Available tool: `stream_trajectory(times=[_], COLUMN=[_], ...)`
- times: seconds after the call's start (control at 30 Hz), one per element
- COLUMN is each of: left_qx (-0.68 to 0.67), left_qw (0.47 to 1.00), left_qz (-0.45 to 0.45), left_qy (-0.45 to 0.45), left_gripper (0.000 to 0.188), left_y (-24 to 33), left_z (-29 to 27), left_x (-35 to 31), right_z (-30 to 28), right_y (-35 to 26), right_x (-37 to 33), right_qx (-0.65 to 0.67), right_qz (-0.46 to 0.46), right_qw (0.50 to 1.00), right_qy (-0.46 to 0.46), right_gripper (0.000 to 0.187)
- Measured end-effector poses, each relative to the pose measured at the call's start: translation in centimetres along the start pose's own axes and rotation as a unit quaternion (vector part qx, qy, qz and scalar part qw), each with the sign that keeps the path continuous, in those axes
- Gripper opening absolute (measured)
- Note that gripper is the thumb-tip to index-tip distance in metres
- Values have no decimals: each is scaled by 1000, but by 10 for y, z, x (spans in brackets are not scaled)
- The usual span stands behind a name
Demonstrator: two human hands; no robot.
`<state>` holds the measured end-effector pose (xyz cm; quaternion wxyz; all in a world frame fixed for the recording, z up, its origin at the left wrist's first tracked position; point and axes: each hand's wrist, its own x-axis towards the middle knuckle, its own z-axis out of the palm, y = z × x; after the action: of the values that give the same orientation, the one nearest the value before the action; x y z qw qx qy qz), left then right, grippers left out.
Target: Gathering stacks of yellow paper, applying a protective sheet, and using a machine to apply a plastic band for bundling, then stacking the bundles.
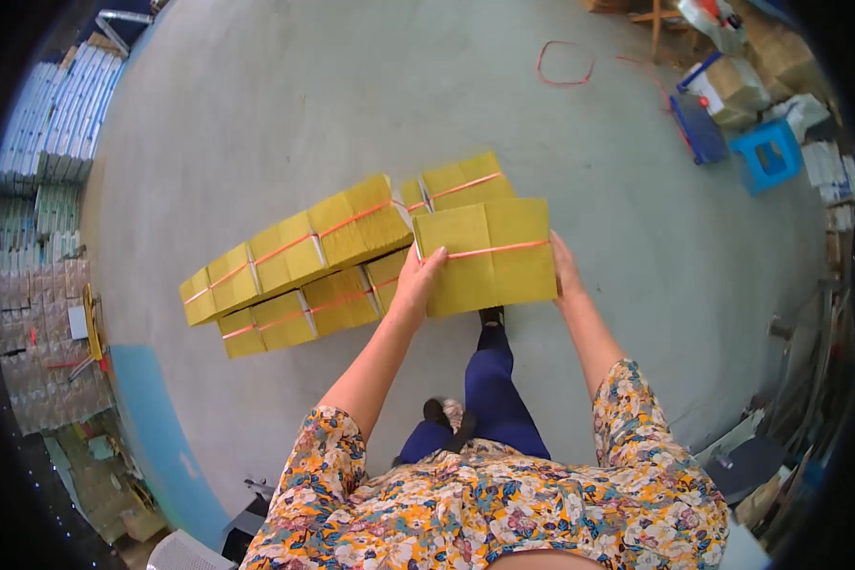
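Between my two hands I hold a yellow bundle (489,271), flat and rectangular, tied with a pinkish-red strap across its middle. My left hand (420,280) grips its left edge, thumb on top and the other fingers hidden. At the right edge my right hand (565,268) presses against the side, its fingers mostly out of sight behind the bundle. Several similar strapped yellow bundles stand below and to the left in a long back row (294,249) and a lower front row (337,296). Another strapped bundle (461,180) shows just beyond the held one.
Tall stacks of wrapped goods (62,123) line the left side. A blue stool (768,155), a dark blue flat object (698,128) and cartons (736,85) are at the far right. A loose red strap (565,65) lies on the grey floor (285,104). My feet are below the bundle.
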<state>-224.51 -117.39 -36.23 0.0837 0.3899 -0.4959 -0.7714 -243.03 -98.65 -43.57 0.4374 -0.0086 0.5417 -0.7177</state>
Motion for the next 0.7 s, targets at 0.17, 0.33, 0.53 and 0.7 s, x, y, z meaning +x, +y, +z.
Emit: stream_trajectory(times=[0.17, 0.33, 0.53, 0.7], left_qx=[-18, 0, 358, 420], left_qw=[994, 983, 896, 857], left_qz=[-53, -92, -9, -4], left_qy=[96, 160, 261, 297], left_gripper=[50, 49, 57, 73], left_y=[13, 14, -45, -53], left_z=[-7, -17, -33, -9], left_x=[106, 160, 196, 193], right_z=[5, 11, 20, 6], right_y=[-14, 6, 56, 67], right_x=[135, 216, 255, 262], right_qx=[-71, -104, -239, -289], right_qz=[7, 31, 37, 15], right_qw=[997, 994, 970, 956], right_qy=[-19, -23, 4, 50], right_gripper=[45, 45, 41, 38])
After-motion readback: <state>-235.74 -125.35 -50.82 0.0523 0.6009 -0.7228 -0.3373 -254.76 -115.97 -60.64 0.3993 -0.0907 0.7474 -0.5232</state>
